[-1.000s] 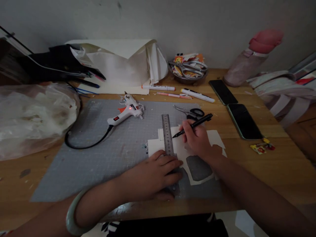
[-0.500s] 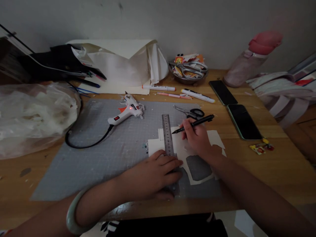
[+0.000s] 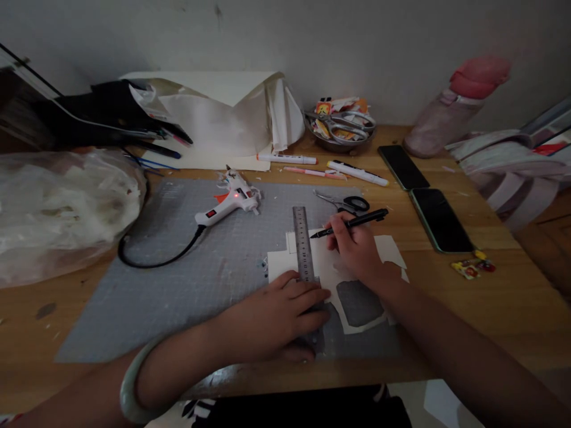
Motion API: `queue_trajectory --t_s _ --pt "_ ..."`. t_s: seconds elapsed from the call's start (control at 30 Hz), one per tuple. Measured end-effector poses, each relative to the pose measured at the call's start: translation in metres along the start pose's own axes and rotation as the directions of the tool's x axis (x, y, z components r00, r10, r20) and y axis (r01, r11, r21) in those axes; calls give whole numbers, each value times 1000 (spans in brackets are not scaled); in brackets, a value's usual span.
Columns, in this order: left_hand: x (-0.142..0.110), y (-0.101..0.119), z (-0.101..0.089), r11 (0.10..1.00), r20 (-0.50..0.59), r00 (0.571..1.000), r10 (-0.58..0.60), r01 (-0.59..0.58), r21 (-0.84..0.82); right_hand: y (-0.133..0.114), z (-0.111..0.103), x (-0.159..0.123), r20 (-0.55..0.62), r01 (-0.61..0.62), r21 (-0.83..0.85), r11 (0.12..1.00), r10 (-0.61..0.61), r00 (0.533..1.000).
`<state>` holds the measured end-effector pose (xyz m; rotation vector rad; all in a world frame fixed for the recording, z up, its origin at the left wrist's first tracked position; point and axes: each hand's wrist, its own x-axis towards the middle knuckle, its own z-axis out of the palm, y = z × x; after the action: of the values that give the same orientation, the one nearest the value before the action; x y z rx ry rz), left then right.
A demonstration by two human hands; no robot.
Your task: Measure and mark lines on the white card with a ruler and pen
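1. The person's left hand (image 3: 285,315) lay palm down, its fingers extended and slightly spread, over the near end of a metal ruler (image 3: 303,238).
2. The right hand (image 3: 357,252) was closed around a black pen (image 3: 361,220), gripping it in a writing hold with the tip pointing left.
3. The pen's tip was at the ruler's right edge, above the white paper (image 3: 328,267); whether it touched the sheet could not be told.
4. The ruler lay across that paper, its far end reaching beyond the sheet onto a gray cutting mat (image 3: 178,303).
5. Near the right wrist, the paper had a large cut-out, through which gray showed.
6. Black-handled scissors (image 3: 355,203) lay just beyond the right hand.
7. A white glue gun (image 3: 225,205) with a lit red light rested on the mat, left of the ruler.
8. Two phones (image 3: 441,220) lay to the right on the wooden table (image 3: 504,315).
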<state>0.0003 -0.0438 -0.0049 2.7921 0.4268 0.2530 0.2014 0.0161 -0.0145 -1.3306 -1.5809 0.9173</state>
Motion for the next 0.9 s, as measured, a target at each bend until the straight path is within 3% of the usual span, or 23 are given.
queue_trajectory --t_s 0.9 --pt "0 0 1 1000 7 1000 3 -3 7 2 1 0 23 8 72 997 -10 1000"
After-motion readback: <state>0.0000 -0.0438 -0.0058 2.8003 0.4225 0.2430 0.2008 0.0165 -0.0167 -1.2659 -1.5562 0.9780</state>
